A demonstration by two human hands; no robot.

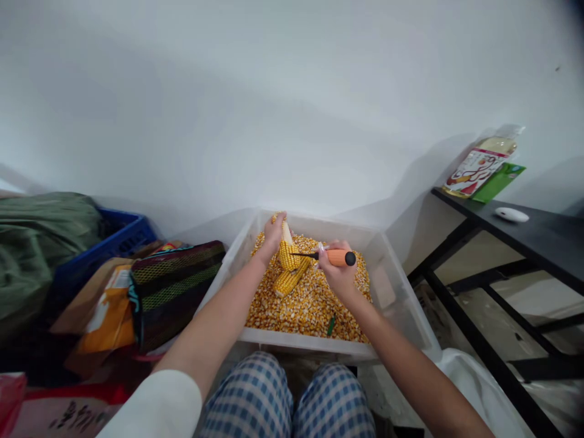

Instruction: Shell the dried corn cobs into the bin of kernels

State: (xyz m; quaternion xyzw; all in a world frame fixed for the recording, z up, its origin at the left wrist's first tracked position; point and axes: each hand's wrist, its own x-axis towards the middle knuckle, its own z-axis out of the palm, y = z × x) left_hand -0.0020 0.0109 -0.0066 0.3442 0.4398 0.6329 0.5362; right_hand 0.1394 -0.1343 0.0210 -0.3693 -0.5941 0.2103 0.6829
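From the seated person, a black counter (547,234) stands at two o'clock and the tub (305,342) straight ahead at twelve, kernels (292,316) heaped inside. Within the tub, the left hand (274,230) is at eleven, the right hand (337,267) at two. The left fingers grasp a partly bare cob (288,252); a second cob (286,284) lies under it, at nine. The right fingers clasp an orange-handled tool (336,258), its tip at the upper cob's kernels. A green scrap (331,325) lies at five.
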